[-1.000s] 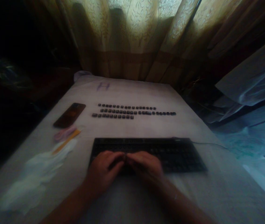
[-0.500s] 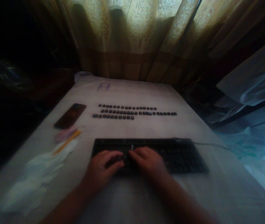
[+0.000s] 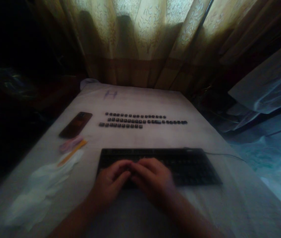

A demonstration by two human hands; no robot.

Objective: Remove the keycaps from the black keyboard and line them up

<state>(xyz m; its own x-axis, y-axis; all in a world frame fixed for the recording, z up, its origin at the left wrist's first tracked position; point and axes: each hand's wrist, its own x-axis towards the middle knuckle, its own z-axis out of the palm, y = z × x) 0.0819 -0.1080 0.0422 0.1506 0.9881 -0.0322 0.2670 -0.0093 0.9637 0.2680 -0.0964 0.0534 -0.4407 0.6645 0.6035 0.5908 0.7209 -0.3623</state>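
Both my hands meet over the left half of a black keyboard [image 3: 192, 168]. My left hand [image 3: 108, 178] is closed, thumb and forefinger pinched around a small dark piece that looks like a keycap [image 3: 128, 168]. Against those fingertips press the fingers of my right hand [image 3: 152, 175], curled together. A thin, faintly shiny bit shows just above my right fingers; it is too blurred to name. Past the keyboard, loose black keycaps [image 3: 130, 121] lie in three rows. My hands hide the keys below them.
Left of the keycaps lies a dark phone [image 3: 76, 125]. Nearer are a pink item [image 3: 69, 144], an orange strip [image 3: 72, 153] and a crumpled white cloth or tissue [image 3: 38, 185]. A cable [image 3: 226, 154] runs right from the keyboard. A curtain [image 3: 140, 43] hangs behind the table [image 3: 150, 99].
My right hand has shifted slightly left and down, so its fingertips now meet those of my left hand. The shiny bit above the right fingers shows less. The left hand has barely moved.
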